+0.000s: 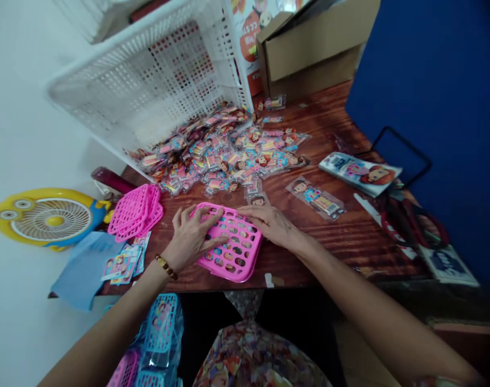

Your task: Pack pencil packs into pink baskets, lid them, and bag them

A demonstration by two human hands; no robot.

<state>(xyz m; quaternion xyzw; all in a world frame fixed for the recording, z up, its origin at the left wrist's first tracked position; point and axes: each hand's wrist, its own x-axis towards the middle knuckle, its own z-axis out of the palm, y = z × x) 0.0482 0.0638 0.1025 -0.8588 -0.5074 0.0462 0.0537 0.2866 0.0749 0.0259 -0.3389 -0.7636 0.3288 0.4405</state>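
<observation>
A pink plastic lid with rows of oval holes lies on a matching shallow pink basket near the table's front edge. Colourful printed items show through the holes. My left hand lies over the left side with its fingers spread, the thumb and forefinger on top. My right hand has its fingers closed together over the far right corner of the lid; its fingertips are partly hidden. Just beyond the basket is a small clear packet with a printed figure, close to a heap of similar packets.
A white crate lies tipped behind the heap. Spare pink lids, printed cards and a yellow fan are left. Rightward are a card stack, scissors, a blue panel and a cardboard box.
</observation>
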